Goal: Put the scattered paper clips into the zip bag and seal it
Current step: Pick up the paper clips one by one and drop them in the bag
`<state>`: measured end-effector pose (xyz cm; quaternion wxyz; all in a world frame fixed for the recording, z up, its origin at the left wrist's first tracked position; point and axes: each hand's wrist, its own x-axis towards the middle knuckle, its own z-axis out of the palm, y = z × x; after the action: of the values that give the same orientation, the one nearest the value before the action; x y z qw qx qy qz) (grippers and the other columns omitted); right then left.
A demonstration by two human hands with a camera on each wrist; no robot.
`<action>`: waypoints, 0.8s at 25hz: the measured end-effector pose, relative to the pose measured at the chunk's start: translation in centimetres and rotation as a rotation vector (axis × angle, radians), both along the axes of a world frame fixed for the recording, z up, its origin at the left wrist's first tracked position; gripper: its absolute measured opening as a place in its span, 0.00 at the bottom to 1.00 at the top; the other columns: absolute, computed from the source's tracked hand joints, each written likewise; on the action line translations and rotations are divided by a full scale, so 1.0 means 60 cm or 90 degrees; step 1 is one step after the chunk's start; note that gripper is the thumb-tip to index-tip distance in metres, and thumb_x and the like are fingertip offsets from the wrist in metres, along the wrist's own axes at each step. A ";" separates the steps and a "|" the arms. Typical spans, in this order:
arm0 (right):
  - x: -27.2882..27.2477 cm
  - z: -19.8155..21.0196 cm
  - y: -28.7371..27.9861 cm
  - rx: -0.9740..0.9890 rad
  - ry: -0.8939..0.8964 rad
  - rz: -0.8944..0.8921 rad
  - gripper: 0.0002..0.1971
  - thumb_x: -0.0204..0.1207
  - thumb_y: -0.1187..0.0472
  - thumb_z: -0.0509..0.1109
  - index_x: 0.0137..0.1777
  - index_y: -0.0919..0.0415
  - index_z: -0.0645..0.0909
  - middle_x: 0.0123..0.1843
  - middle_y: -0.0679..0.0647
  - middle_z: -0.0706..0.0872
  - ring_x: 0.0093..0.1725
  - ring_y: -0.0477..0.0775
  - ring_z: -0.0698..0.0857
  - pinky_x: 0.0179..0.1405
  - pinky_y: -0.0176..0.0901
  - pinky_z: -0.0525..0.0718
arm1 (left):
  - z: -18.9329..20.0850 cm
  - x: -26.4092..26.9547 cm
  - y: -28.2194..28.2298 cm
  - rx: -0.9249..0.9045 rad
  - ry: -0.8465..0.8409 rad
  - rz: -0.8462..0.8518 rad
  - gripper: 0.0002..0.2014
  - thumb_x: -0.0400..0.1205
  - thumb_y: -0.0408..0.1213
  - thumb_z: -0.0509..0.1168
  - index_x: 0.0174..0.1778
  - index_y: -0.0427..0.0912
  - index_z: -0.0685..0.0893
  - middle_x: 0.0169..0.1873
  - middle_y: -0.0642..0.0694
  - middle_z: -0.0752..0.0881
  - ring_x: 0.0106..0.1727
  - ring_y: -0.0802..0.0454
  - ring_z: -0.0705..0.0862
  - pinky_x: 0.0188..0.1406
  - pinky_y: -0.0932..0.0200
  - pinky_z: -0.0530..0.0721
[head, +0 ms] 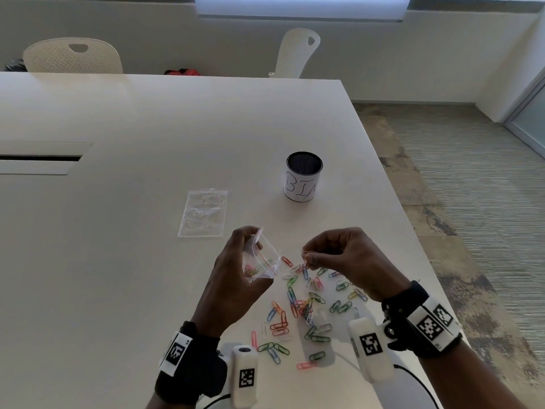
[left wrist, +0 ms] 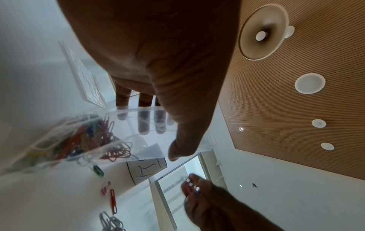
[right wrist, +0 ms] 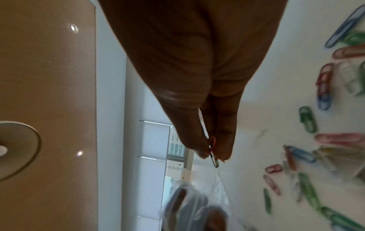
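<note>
My left hand (head: 236, 273) holds a small clear zip bag (head: 263, 259) above the table, its mouth held open toward the right. Several coloured paper clips (left wrist: 87, 140) lie inside the bag (left wrist: 110, 134), which my thumb and fingers (left wrist: 143, 123) grip from both sides. My right hand (head: 348, 255) hovers just right of the bag's mouth and pinches a few paper clips (head: 307, 259) between thumb and fingertips; the pinched clips (right wrist: 212, 151) hang down. Many more coloured clips (head: 303, 308) are scattered on the white table (head: 118, 261) below both hands.
A second clear zip bag (head: 204, 213) lies flat on the table behind my left hand. A black mesh cup with a paper label (head: 303, 180) stands further back to the right. The table's right edge (head: 413, 225) runs close to my right hand. Two white chairs stand behind.
</note>
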<state>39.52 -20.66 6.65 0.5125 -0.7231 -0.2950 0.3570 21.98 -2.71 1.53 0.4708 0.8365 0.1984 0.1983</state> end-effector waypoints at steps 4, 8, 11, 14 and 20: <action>-0.021 0.048 0.023 0.078 0.020 0.030 0.11 0.75 0.69 0.81 0.57 0.68 0.91 0.48 0.62 0.96 0.50 0.64 0.95 0.56 0.47 0.94 | 0.002 -0.001 -0.001 0.014 0.001 -0.002 0.39 0.74 0.36 0.84 0.76 0.55 0.71 0.62 0.55 0.82 0.61 0.55 0.85 0.48 0.70 0.90; -0.047 0.071 0.061 0.056 -0.167 0.104 0.09 0.75 0.67 0.82 0.55 0.62 0.93 0.47 0.53 0.97 0.47 0.49 0.96 0.55 0.43 0.94 | 0.002 0.000 -0.005 0.016 -0.014 -0.012 0.37 0.74 0.37 0.84 0.75 0.55 0.71 0.61 0.54 0.83 0.56 0.52 0.88 0.43 0.69 0.88; -0.058 0.069 0.084 0.019 -0.324 0.145 0.08 0.75 0.65 0.82 0.54 0.57 0.95 0.47 0.49 0.97 0.45 0.42 0.95 0.52 0.43 0.94 | 0.000 0.000 -0.003 0.004 -0.011 -0.012 0.37 0.75 0.36 0.83 0.75 0.56 0.71 0.62 0.53 0.85 0.57 0.50 0.89 0.46 0.60 0.92; -0.058 0.073 0.087 0.016 -0.373 0.145 0.09 0.77 0.66 0.81 0.54 0.55 0.95 0.49 0.49 0.97 0.45 0.40 0.94 0.52 0.36 0.93 | -0.001 -0.002 -0.002 0.020 -0.010 -0.005 0.36 0.76 0.36 0.83 0.75 0.55 0.71 0.62 0.53 0.84 0.59 0.52 0.88 0.49 0.62 0.92; -0.008 0.026 0.091 -0.011 -0.405 0.067 0.05 0.78 0.66 0.80 0.51 0.58 0.94 0.46 0.50 0.96 0.44 0.42 0.93 0.52 0.42 0.93 | -0.001 -0.012 0.002 0.024 -0.035 0.016 0.34 0.76 0.37 0.82 0.74 0.51 0.72 0.59 0.54 0.83 0.60 0.59 0.85 0.48 0.74 0.86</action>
<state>39.05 -15.18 8.19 0.3693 -0.7864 -0.4744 0.1417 21.27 -2.61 1.45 0.4574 0.8370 0.1923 0.2307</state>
